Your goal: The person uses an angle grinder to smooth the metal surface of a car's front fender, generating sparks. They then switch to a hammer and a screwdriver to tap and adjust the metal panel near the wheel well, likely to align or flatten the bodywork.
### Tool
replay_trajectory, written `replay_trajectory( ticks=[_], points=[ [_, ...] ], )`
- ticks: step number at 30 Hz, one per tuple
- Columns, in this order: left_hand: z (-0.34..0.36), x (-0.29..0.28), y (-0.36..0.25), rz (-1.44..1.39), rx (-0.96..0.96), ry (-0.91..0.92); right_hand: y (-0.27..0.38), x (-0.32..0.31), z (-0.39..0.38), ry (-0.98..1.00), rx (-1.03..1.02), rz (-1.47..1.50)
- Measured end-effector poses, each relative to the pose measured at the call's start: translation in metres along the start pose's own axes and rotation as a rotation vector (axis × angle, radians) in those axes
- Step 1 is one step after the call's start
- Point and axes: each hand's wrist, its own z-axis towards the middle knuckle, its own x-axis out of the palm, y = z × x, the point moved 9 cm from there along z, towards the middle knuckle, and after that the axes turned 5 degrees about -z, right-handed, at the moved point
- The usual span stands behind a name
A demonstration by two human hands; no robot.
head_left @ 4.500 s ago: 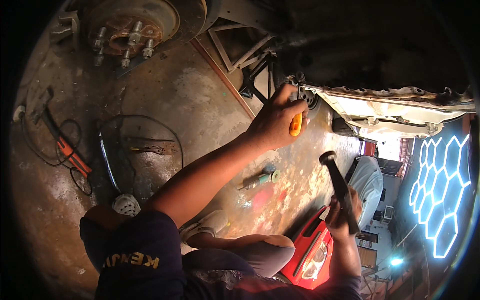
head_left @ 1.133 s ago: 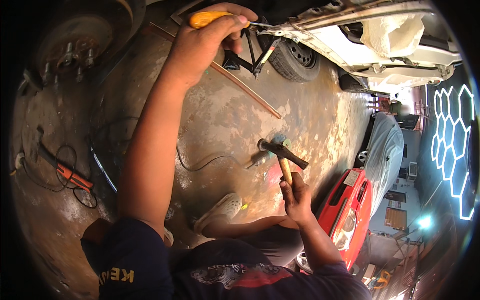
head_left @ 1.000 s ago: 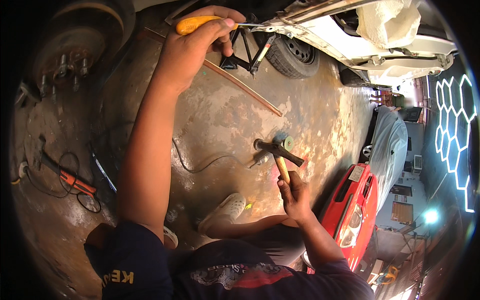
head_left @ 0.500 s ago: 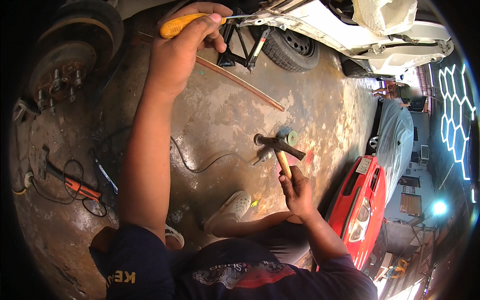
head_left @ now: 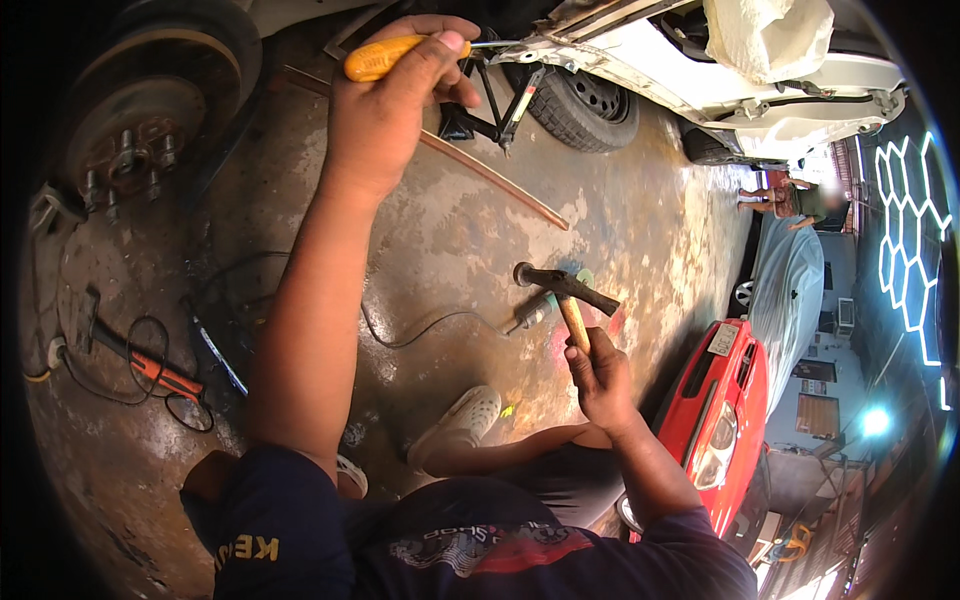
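Note:
High in the view, my left hand is closed around the yellow handle of a screwdriver. Its thin metal shaft points right, and the tip meets or lies just in front of the metal edge of a white car body; contact is not clear. My right hand grips a hammer by its wooden handle, lower and to the right. The dark hammer head is up, clear of the car body. Behind it, an angle grinder with a cord lies on the floor, partly hidden by the hammer.
A stand or jack and a spare wheel are beside the white body. A long metal strip lies on the floor. Left are a wheel hub and an orange-handled tool. Right stands a red car; a person is far off.
My left hand and the screwdriver have shifted slightly right and down. The hammer has moved a little to the right. The distant person has changed pose.

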Motion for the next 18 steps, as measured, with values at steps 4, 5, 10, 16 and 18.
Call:
replay_trajectory(
  ticks=[4, 5, 10, 16, 18],
  points=[
    [-0.001, 0.013, -0.005, 0.063, 0.115, 0.008, 0.016, -0.009, 0.009, 0.006, -0.042, 0.002],
    [-0.003, 0.017, -0.002, 0.127, 0.119, 0.004, 0.019, -0.015, 0.011, -0.009, -0.099, 0.007],
    [-0.017, 0.009, 0.015, 0.158, 0.118, -0.039, 0.063, -0.061, 0.006, -0.072, -0.304, -0.307],
    [-0.011, 0.006, 0.019, 0.090, 0.071, 0.005, 0.100, -0.072, 0.008, -0.084, -0.458, -0.317],
    [-0.011, -0.006, 0.015, 0.066, 0.051, -0.041, 0.120, -0.074, 0.009, -0.057, -0.462, -0.384]
  ],
)
